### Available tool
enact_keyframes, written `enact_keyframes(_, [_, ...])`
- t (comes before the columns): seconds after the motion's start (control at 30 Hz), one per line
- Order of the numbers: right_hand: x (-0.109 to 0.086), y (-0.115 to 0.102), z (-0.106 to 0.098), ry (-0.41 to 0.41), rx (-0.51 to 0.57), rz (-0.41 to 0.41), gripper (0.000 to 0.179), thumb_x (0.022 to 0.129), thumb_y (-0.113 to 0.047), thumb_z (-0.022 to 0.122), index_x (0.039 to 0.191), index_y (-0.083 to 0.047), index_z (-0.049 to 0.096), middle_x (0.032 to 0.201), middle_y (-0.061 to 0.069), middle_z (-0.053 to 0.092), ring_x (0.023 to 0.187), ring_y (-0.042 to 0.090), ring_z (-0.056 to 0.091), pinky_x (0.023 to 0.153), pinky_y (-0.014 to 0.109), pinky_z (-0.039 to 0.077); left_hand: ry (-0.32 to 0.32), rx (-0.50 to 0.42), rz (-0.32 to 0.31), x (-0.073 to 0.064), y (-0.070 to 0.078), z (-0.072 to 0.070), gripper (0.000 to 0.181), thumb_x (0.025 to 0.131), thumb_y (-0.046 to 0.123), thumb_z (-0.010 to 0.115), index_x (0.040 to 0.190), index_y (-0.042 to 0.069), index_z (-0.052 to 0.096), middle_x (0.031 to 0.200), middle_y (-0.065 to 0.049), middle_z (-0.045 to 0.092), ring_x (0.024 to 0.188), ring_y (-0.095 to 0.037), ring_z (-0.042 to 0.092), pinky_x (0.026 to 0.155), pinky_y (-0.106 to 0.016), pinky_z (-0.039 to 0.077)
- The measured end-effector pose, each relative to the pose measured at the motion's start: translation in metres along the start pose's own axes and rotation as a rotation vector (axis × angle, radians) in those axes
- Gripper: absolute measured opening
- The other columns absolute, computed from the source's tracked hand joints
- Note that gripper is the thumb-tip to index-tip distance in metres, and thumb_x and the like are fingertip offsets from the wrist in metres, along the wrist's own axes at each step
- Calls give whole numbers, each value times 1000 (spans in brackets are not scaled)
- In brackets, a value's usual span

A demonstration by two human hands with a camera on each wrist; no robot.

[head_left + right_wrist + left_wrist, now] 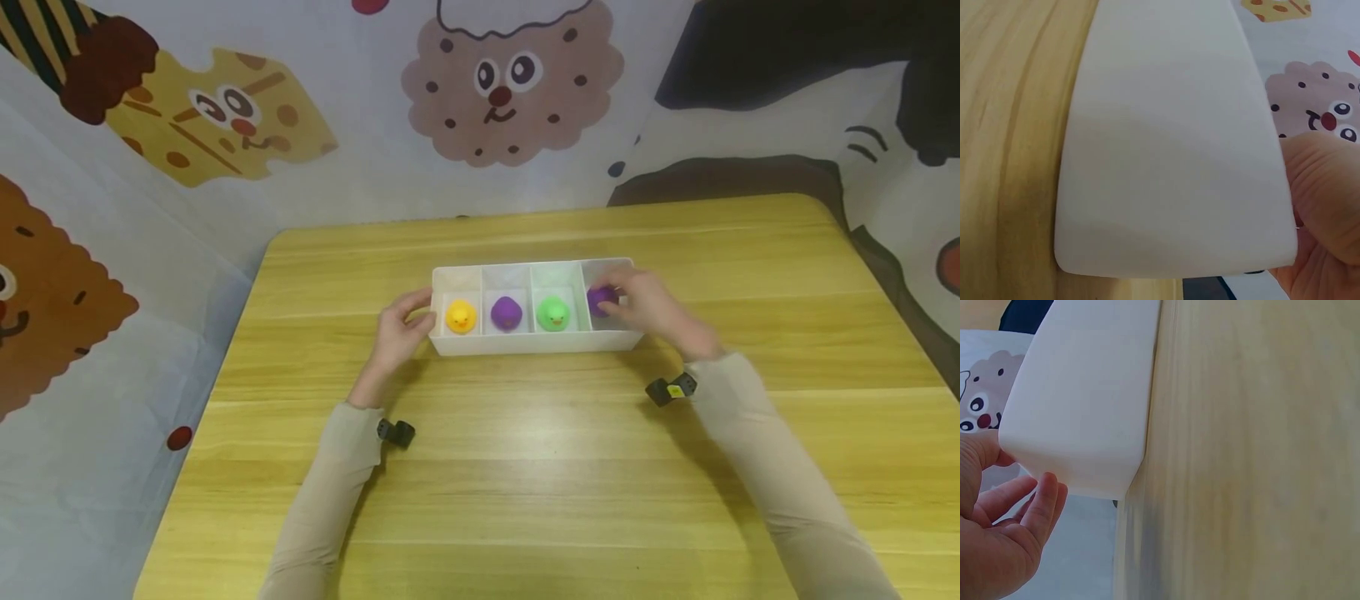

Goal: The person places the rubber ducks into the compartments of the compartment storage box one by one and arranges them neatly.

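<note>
A white divided box [534,342] stands on the wooden table. In the head view its compartments hold, from the left, a yellow toy duck [461,317], a purple toy duck [507,314] and a green toy duck [553,314]. A second purple toy duck [602,301] is in the rightmost compartment, where my right hand [647,304] pinches it, partly hiding it. My left hand [402,332] holds the box's left end, thumb at the rim and fingertips [1049,481] against the end wall. The right wrist view shows the box's side wall and part of my right hand [1325,194].
The wooden table [525,483] extends around the box on all sides. Behind its back edge hangs a cloth [360,187] printed with cartoon snacks. Small black cameras [396,433] are worn on both wrists.
</note>
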State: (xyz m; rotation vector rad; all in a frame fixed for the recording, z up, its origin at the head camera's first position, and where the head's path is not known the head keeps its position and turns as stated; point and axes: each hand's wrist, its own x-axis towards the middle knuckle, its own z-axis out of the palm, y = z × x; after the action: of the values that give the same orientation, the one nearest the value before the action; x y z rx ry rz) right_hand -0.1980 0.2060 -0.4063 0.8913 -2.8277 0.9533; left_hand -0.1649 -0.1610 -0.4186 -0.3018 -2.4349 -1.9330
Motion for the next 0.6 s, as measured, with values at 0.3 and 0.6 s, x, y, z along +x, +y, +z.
enact_keyframes(0.3, [2, -4, 3, -60, -76, -5, 23, 79, 5, 68, 101, 8, 63, 92, 19, 65, 86, 31, 61, 78, 45, 55, 15, 8, 8, 3, -14, 0, 38, 87, -10, 55, 125, -16, 49, 128, -31, 48, 118, -42, 48, 95, -38, 48])
enact_keyframes(0.6, [3, -8, 3, -109, -137, 7, 19, 77, 6, 68, 95, 8, 65, 88, 18, 66, 82, 30, 62, 78, 46, 54, -6, 8, -13, -5, 16, 1, 38, 86, -14, 52, 123, -21, 45, 128, -37, 44, 119, -48, 44, 97, -42, 46])
